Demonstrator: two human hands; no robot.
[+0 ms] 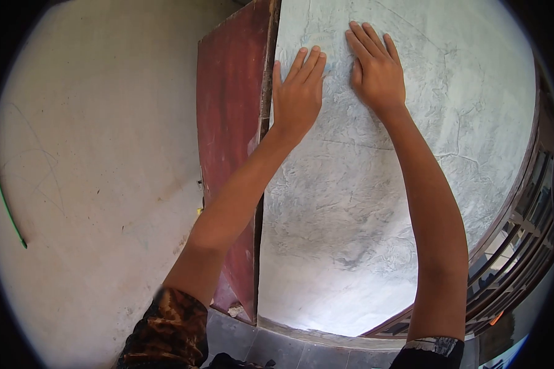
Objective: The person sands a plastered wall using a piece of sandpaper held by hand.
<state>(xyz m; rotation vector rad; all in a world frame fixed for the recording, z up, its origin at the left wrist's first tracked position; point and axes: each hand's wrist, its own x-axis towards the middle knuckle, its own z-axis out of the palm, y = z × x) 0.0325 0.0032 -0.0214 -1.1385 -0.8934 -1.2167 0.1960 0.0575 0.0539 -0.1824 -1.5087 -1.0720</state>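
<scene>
Both my arms reach up in front of a pale plastered wall with cracks, ridges and grey smudges. My left hand lies flat against it near its left edge, fingers stretched out and the thumb beside the dark red panel. Higher and to the right, my right hand also rests palm-down on the plaster, fingers extended. Neither hand holds anything. A dark red wooden panel, which looks like a door or shutter, stands just left of my left hand.
A second, beige wall fills the left, with a green cord hanging on it. Brown barred window frames curve along the right. Grey floor tiles lie at the wall's foot.
</scene>
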